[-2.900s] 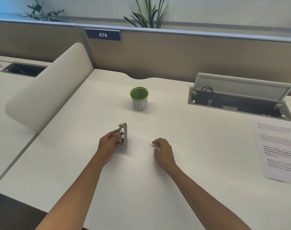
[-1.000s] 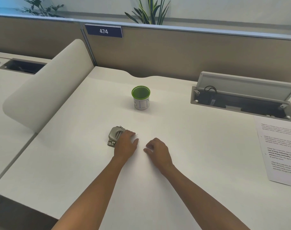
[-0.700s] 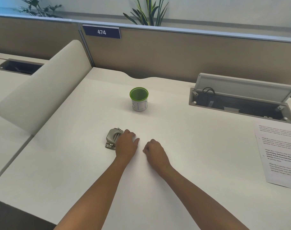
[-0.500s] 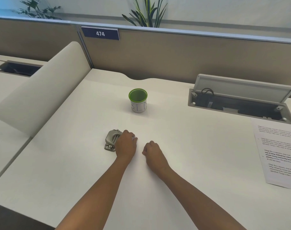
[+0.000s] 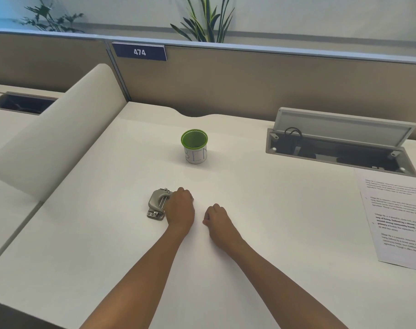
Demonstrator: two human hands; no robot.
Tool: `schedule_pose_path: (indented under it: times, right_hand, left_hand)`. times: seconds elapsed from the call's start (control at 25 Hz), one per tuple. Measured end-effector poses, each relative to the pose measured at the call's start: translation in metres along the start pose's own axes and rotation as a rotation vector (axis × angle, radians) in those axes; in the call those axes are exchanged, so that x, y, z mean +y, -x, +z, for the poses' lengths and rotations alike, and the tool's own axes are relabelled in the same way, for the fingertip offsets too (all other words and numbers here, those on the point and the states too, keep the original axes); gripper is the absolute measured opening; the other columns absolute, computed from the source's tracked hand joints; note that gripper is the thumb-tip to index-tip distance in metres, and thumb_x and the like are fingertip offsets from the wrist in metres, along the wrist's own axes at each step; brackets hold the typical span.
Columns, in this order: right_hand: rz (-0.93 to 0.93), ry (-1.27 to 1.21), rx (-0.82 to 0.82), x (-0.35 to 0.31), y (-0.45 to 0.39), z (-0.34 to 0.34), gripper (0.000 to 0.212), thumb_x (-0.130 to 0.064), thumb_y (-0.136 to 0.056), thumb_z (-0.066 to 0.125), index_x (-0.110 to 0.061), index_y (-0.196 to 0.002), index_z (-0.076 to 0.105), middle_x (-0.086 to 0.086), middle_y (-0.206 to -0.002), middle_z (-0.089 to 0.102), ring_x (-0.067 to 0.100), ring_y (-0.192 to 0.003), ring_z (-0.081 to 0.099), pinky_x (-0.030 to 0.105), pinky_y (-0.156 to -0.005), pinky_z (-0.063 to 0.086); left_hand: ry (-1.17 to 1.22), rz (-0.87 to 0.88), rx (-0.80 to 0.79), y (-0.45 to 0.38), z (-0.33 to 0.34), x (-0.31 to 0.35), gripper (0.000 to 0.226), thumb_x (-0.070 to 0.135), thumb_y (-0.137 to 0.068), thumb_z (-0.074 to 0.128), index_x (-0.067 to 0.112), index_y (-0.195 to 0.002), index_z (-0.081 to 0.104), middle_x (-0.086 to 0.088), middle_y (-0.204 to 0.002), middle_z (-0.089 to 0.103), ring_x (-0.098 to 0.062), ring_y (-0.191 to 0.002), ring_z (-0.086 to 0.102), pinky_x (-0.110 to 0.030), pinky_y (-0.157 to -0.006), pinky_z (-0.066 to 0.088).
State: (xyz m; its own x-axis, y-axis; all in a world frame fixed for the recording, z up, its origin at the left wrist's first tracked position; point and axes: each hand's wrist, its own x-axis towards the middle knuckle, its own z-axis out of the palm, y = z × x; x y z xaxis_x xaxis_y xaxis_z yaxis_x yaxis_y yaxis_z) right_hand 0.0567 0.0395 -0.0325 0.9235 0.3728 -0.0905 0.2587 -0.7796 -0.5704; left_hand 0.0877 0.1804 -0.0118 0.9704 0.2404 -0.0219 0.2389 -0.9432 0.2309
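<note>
A grey metal hole punch point(image 5: 157, 204) lies flat on the white desk point(image 5: 285, 222). My left hand point(image 5: 180, 207) rests palm down right beside it. Its little-finger side is against the punch's right edge, and its fingers are curled under with nothing visible in them. My right hand point(image 5: 217, 220) rests on the desk a short way to the right. It is also curled into a loose fist, and nothing shows in it. A white cup with a green rim point(image 5: 194, 146), with letters drawn on its side, stands upright farther back.
An open cable box with a raised lid point(image 5: 340, 143) is set into the desk at the back right. A printed sheet point(image 5: 399, 217) lies at the right edge. A curved cream divider point(image 5: 59, 129) stands on the left, with a brown partition behind the desk.
About three seconds ago my left hand held the punch upright on its edge; now the punch lies flat. In the last second my left fingers and thumb curled in, and my right hand barely moved.
</note>
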Motion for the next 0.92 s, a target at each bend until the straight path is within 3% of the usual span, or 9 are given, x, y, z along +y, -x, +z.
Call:
schedule_pose_path:
  times: [0.12,0.24,0.36,0.52,0.72,0.92]
  right_hand:
    - [0.01,-0.09,-0.033,0.001,0.0,-0.007,0.011,-0.005,-0.099,0.045,-0.005,-0.101,0.056,0.004,-0.1,0.048,0.017,-0.088,0.039,0.024,-0.075,0.034]
    - [0.118,-0.369,-0.046,0.005,0.003,-0.018,0.012,-0.004,-0.098,0.044,-0.011,-0.091,0.051,0.001,-0.095,0.05,0.016,-0.082,0.044,0.027,-0.075,0.038]
    - [0.17,-0.534,-0.028,0.013,0.006,-0.026,0.011,-0.003,-0.098,0.039,-0.005,-0.091,0.047,0.0,-0.088,0.057,0.015,-0.075,0.046,0.026,-0.07,0.038]
    - [0.144,-0.619,0.004,0.016,0.005,-0.028,0.012,0.003,-0.096,0.038,-0.007,-0.093,0.046,0.003,-0.083,0.06,0.012,-0.072,0.052,0.014,-0.07,0.044]
    - [0.16,-0.667,-0.001,0.02,0.002,-0.026,0.014,0.001,-0.096,0.044,-0.013,-0.096,0.048,0.001,-0.081,0.061,0.003,-0.07,0.058,0.016,-0.076,0.047]
    - [0.151,-0.681,-0.024,0.025,-0.001,-0.024,0.012,-0.001,-0.097,0.046,-0.011,-0.098,0.052,-0.002,-0.082,0.062,0.005,-0.073,0.058,0.022,-0.08,0.051]
  left_hand:
    - [-0.059,0.063,-0.014,0.001,0.006,-0.003,0.021,0.02,-0.103,0.043,0.013,-0.109,0.062,-0.004,-0.116,0.058,-0.024,-0.11,0.053,-0.035,-0.08,0.043]
    - [-0.119,0.042,-0.089,-0.005,0.004,-0.003,0.024,0.022,-0.103,0.041,0.013,-0.117,0.058,-0.005,-0.124,0.053,-0.025,-0.119,0.048,-0.036,-0.091,0.04]
    - [0.013,0.016,-0.135,-0.019,-0.01,0.005,0.021,0.014,-0.099,0.045,0.01,-0.112,0.06,-0.009,-0.123,0.053,-0.029,-0.118,0.047,-0.041,-0.091,0.043]
    - [0.327,0.003,0.034,-0.054,-0.048,0.03,0.019,0.004,-0.095,0.045,0.008,-0.101,0.062,-0.012,-0.119,0.053,-0.031,-0.117,0.046,-0.047,-0.089,0.046]
    - [0.493,-0.067,0.173,-0.116,-0.094,0.046,0.022,0.015,-0.1,0.05,0.001,-0.107,0.066,-0.018,-0.121,0.055,-0.032,-0.118,0.051,-0.05,-0.094,0.047]
    - [0.58,-0.123,0.202,-0.15,-0.099,0.043,0.02,0.012,-0.096,0.055,0.003,-0.102,0.072,-0.014,-0.117,0.065,-0.03,-0.107,0.062,-0.033,-0.079,0.046]
